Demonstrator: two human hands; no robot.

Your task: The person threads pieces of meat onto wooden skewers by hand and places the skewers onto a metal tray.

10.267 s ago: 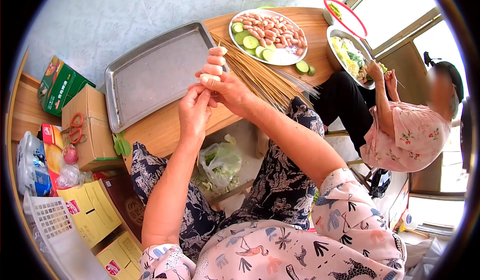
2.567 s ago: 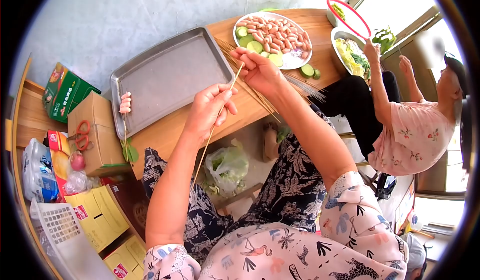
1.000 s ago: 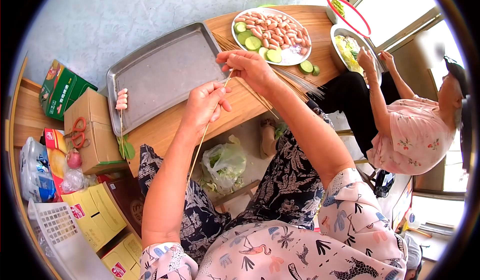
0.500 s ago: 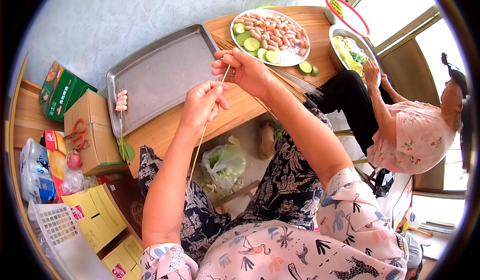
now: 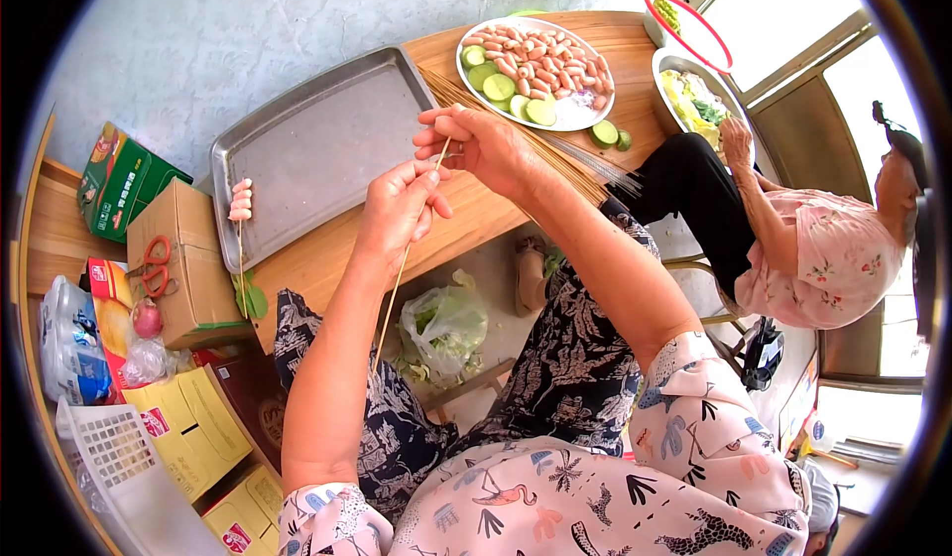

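Note:
A thin bamboo skewer (image 5: pixel 393 303) slants through my left hand (image 5: pixel 397 209), which pinches it between thumb and fingers below its upper end. My right hand (image 5: pixel 488 149) is closed at that upper end, its bent fingers against the skewer; anything small between them is hidden. Beyond my hands, a white plate (image 5: pixel 573 120) bears small pink sausages (image 5: pixel 540 55) and green round slices (image 5: pixel 499 87). To the left lies a grey metal tray (image 5: pixel 327 149). One skewer with pink pieces (image 5: pixel 241 201) rests over its left rim.
Bare skewers (image 5: pixel 565 167) lie on the wooden table (image 5: pixel 496 199) below the plate. A cut green vegetable (image 5: pixel 603 134) sits beside them. At right, a seated person (image 5: pixel 823 258) reaches into a bowl of leaves (image 5: pixel 694 100). Boxes (image 5: pixel 183 258) and scissors (image 5: pixel 156 266) stand left.
My right hand has shifted slightly left, its fingers still at the skewer's upper end. My left hand has barely moved. The seated person at right has shifted a little.

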